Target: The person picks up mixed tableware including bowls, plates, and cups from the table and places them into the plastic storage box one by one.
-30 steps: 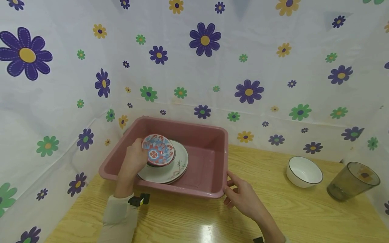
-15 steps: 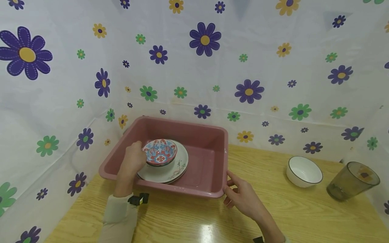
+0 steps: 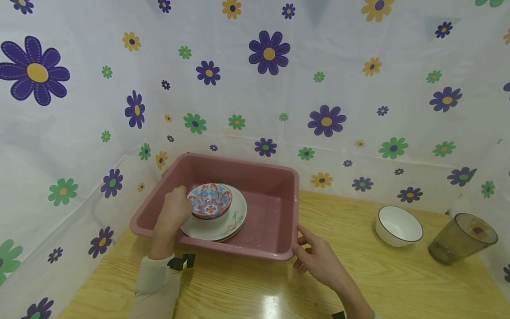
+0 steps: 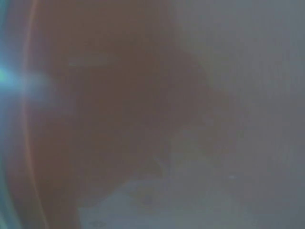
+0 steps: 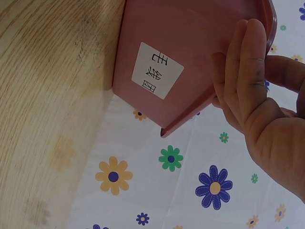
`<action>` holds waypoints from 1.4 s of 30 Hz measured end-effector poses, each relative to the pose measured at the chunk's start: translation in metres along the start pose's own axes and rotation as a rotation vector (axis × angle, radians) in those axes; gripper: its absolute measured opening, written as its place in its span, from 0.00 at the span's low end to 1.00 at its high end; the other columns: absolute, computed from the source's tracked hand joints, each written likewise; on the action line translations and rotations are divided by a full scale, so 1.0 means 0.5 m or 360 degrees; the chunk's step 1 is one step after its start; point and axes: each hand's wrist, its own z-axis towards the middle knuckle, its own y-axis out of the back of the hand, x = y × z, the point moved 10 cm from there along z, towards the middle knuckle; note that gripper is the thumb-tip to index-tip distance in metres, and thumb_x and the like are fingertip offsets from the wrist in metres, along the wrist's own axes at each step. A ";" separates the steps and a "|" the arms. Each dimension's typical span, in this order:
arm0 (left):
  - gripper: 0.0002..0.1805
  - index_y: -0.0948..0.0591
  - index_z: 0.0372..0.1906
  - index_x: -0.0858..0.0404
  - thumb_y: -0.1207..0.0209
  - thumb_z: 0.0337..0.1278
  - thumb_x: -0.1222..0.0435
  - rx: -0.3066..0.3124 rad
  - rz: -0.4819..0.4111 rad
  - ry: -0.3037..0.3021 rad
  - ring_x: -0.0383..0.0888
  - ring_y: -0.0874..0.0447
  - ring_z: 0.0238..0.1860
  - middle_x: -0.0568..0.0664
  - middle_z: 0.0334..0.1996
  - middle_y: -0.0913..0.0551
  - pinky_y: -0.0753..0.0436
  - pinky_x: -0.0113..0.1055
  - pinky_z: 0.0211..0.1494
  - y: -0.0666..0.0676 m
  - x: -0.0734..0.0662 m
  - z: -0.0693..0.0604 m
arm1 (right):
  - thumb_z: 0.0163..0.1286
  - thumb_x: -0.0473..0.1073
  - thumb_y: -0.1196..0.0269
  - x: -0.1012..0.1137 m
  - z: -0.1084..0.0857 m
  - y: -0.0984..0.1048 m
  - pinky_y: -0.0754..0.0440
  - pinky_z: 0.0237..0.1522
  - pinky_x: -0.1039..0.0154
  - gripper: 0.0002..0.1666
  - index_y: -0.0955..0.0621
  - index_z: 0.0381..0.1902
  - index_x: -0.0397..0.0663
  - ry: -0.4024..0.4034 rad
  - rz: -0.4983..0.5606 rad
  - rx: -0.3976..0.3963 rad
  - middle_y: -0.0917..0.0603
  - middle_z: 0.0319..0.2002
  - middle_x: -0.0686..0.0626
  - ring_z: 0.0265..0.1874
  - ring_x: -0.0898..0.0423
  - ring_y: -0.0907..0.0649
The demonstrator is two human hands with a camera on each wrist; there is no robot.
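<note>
In the head view, my left hand (image 3: 175, 210) grips the left rim of a red-and-blue patterned bowl (image 3: 210, 201); its fingertips are hidden behind the bowl. A dark edge and pale body beneath suggest a second bowl under it. Below lie stacked white plates (image 3: 235, 217) inside a pink plastic basin (image 3: 271, 221). My right hand (image 3: 318, 257) holds the basin's front right corner, thumb at the rim. In the right wrist view, fairly straight fingers (image 5: 248, 71) lie along the basin's outer wall (image 5: 190, 43). The left wrist view is too dark and blurred to read.
A white bowl with a dark rim (image 3: 398, 226) and a tinted glass (image 3: 462, 239) stand at the right of the wooden table (image 3: 338, 221). A flowered sheet (image 3: 239, 88) hangs behind and at the left. The basin's outer wall carries a white label (image 5: 157, 70).
The patterned bowl has been lowered and levelled over the plates, and in the last half second it has hardly moved. My right hand has stayed at the basin's corner.
</note>
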 end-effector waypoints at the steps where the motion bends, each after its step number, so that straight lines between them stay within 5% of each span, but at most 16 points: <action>1: 0.23 0.34 0.64 0.83 0.58 0.69 0.73 -0.0002 -0.0002 -0.0001 0.65 0.26 0.57 0.78 0.59 0.29 0.24 0.58 0.60 0.000 0.000 0.000 | 0.76 0.41 0.43 0.000 0.000 0.000 0.14 0.26 0.59 0.36 0.41 0.76 0.37 0.0000 0.0002 0.0001 0.20 0.47 0.31 0.26 0.47 0.15; 11: 0.27 0.39 0.68 0.81 0.57 0.72 0.67 0.0010 -0.0047 0.0025 0.62 0.26 0.55 0.76 0.62 0.31 0.25 0.58 0.60 0.003 -0.006 -0.012 | 0.76 0.38 0.45 -0.001 0.000 -0.001 0.13 0.26 0.58 0.35 0.42 0.76 0.36 0.0001 -0.0019 0.0000 0.20 0.46 0.32 0.25 0.48 0.15; 18: 0.30 0.42 0.72 0.76 0.60 0.72 0.63 0.0010 0.0012 0.0009 0.58 0.25 0.44 0.72 0.59 0.27 0.22 0.52 0.45 0.010 -0.019 -0.031 | 0.76 0.40 0.44 -0.002 0.000 0.001 0.14 0.26 0.58 0.36 0.42 0.76 0.36 0.0001 -0.0027 -0.0004 0.19 0.46 0.33 0.26 0.47 0.15; 27: 0.28 0.38 0.71 0.71 0.59 0.73 0.60 -0.0123 0.0016 -0.0092 0.64 0.26 0.58 0.69 0.64 0.29 0.28 0.65 0.60 0.040 -0.059 -0.060 | 0.75 0.39 0.43 -0.002 0.001 0.006 0.13 0.27 0.55 0.35 0.39 0.75 0.39 -0.0019 -0.0013 -0.0013 0.19 0.46 0.35 0.26 0.47 0.15; 42: 0.25 0.34 0.69 0.72 0.53 0.72 0.66 -0.0163 -0.0145 -0.0501 0.62 0.36 0.68 0.67 0.66 0.32 0.36 0.60 0.71 0.045 -0.156 -0.115 | 0.75 0.41 0.42 -0.004 -0.001 0.013 0.13 0.28 0.52 0.35 0.38 0.75 0.39 -0.0035 -0.0020 -0.0033 0.19 0.47 0.37 0.27 0.44 0.15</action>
